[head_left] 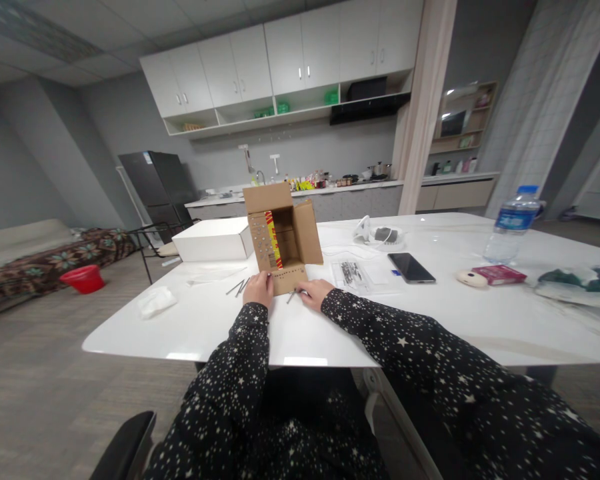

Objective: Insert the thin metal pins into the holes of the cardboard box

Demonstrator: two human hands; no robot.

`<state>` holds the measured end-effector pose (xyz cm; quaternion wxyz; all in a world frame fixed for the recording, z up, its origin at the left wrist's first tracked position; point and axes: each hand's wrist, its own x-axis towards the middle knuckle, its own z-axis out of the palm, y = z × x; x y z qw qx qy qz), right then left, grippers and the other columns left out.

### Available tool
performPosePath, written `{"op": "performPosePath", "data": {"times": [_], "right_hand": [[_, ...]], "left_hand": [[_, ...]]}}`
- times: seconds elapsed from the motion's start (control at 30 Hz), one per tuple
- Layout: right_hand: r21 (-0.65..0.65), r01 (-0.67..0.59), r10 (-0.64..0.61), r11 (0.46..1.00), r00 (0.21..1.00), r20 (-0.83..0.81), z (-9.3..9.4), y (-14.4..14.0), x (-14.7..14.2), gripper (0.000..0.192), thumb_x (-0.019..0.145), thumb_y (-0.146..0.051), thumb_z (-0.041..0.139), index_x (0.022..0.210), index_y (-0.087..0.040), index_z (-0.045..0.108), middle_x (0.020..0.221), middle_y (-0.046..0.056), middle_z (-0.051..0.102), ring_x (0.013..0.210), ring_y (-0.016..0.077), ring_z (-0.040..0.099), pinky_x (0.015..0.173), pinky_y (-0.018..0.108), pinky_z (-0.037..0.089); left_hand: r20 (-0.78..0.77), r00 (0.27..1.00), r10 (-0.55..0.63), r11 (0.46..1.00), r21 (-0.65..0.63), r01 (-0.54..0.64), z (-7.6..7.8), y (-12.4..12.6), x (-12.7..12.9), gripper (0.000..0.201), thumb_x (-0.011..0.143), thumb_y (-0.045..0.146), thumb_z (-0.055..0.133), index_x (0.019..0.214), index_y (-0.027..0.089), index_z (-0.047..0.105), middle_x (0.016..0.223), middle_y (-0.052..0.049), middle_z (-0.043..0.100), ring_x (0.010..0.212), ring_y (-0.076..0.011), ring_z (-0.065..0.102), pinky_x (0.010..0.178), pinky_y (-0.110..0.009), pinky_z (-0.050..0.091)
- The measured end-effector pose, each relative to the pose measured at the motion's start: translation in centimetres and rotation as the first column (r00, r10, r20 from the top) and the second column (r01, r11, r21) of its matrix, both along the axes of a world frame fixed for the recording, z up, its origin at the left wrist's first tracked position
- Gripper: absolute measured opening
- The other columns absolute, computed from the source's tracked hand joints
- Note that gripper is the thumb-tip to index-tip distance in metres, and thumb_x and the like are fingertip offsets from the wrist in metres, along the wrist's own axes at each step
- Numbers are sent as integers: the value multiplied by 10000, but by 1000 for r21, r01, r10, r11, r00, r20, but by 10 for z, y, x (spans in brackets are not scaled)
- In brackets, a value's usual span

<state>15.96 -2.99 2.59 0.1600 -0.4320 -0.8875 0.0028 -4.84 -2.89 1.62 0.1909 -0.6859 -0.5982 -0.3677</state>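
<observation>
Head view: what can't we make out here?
All head view:
Left hand: fingertips hidden by its own back.
Right hand: too small to tell whether it grips the thin rod.
Cardboard box: part of its inside hidden by the left flap.
Clear packet: contents too small to identify.
Red box: lettering blurred.

- Brown cardboard box (289,243) standing on the white table (180,333), its opening facing forward; flaps spread outward; left panel dotted with small metallic specks, edged by a red-and-yellow strip (273,240)
- Thin grey metal rods (236,287) lying slantwise left of the box; more lie by its front right corner
</observation>
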Motion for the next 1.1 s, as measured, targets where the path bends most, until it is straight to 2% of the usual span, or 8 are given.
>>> {"op": "performPosePath", "data": {"times": [0.5,0.83,1.1], "right_hand": [[6,-6,6,1000,1000,-18,-1,1,-1,297,854,-260,429,1082,-248,618,955,27,700,858,181,627,762,265,403],[11,-12,12,1000,1000,-2,-2,3,-1,289,857,-261,431,1078,-247,617,941,29,701,852,184,628,755,265,402],[7,-10,10,1000,1000,-3,-1,3,-1,289,854,-263,431,1074,-245,617,930,31,699,844,184,626,753,267,401]], "left_hand": [[21,999,-35,999,-9,35,-3,5,-5,149,860,229,439,922,201,572,883,-91,652,867,-239,597,790,-362,466],[-5,997,-78,994,-76,78,-2,5,-5,188,874,233,414,950,188,580,907,-96,655,898,-232,596,818,-348,465],[19,995,-96,994,-51,97,-3,6,-4,209,891,254,393,949,187,583,894,-99,657,888,-231,596,808,-352,464]]}}
